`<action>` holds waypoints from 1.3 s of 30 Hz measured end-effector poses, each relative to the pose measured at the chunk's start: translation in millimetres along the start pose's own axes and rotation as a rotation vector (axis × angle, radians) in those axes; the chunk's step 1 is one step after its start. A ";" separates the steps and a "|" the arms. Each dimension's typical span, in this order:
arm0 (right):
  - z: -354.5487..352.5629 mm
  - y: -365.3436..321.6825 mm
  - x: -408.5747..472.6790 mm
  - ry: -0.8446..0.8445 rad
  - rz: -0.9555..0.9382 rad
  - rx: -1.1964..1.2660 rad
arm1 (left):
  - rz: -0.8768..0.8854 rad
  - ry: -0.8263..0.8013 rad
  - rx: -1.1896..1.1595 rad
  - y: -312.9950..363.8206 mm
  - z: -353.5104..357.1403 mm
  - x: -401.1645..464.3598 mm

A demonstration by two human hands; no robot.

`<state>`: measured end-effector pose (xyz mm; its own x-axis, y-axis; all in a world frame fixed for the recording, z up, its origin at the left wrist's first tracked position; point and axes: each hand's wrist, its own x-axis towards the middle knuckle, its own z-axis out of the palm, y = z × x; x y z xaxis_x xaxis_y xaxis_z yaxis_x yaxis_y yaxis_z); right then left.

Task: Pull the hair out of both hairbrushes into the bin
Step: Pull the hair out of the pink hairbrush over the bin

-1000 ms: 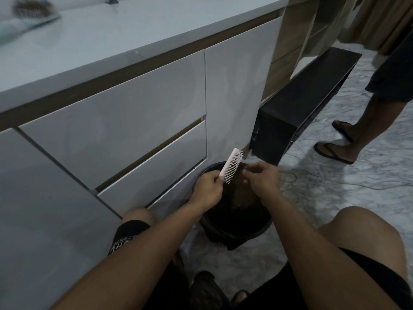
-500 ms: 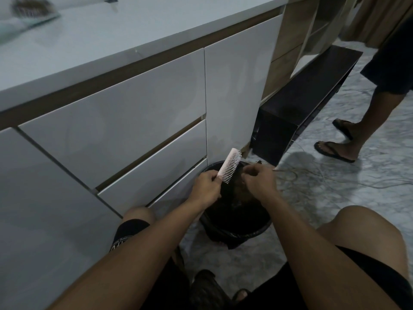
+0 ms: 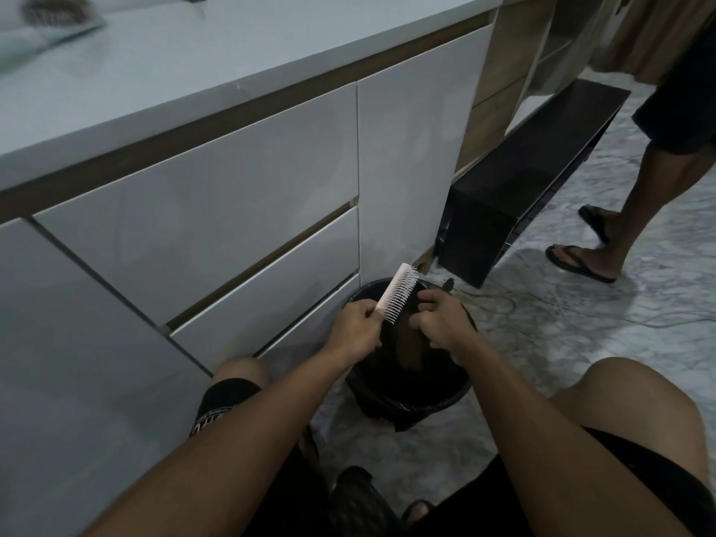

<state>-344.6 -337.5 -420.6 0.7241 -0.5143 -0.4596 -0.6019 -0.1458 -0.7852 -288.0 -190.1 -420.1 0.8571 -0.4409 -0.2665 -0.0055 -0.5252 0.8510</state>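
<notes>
My left hand grips the handle of a pale pink hairbrush, bristles facing right, held over the black bin on the floor. My right hand hovers just right of the bristles above the bin's mouth, fingers curled and pinched. Any hair in that pinch is too dark to make out against the bin. A second hairbrush, dark with hair, lies blurred at the far left of the white countertop.
White drawers stand close on the left. A dark low cabinet sits behind the bin, cables trail over the marble floor. Another person's legs in sandals stand at the right. My knees flank the bin.
My right hand has drawn slightly down and away from the bristles over the bin. The other person has stepped a little further right.
</notes>
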 end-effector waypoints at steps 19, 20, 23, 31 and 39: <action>-2.6 -5.5 -5.9 -0.011 -0.031 0.284 | 0.080 -0.018 -0.090 -13.1 3.4 -1.5; -3.7 -6.2 -6.4 -0.012 -0.034 0.296 | 0.084 -0.015 -0.094 -13.0 2.9 -1.5; -3.5 -5.5 -5.7 0.021 -0.050 0.290 | 0.094 -0.008 -0.094 -10.8 1.3 -1.4; -4.2 -5.8 -3.6 0.174 -0.102 0.279 | 0.103 0.020 -0.076 -8.7 -0.5 -1.1; -8.4 -3.1 0.6 0.384 -0.118 0.175 | 0.129 -0.030 -0.015 -12.5 0.8 -4.3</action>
<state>-345.1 -344.4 -414.9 0.5866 -0.7846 -0.2007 -0.4324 -0.0939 -0.8968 -292.0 -182.2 -429.9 0.8340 -0.5256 -0.1681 -0.1065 -0.4521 0.8856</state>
